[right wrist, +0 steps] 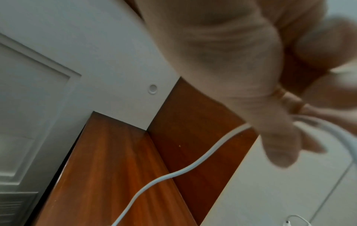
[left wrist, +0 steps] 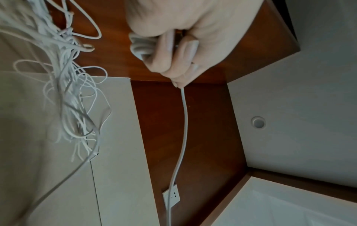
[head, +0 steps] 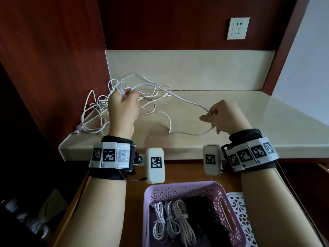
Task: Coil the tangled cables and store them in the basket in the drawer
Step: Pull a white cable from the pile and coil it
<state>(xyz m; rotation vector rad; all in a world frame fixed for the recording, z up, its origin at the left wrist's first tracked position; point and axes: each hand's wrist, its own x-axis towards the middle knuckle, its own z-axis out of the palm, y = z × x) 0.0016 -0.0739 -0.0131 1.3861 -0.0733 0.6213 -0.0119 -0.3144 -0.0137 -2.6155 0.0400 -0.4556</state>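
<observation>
Over desk, left hand grips started coil of white cable; right hand pinches it further along, feeding slack. Tangle far left; basket near, in drawer, holding finished bundles.

white wall socket sitting on red-brown wood panel; white patterned lid lying beside basket; beige bench.

Tangled cables on counter (left corner), basket in drawer below
</observation>
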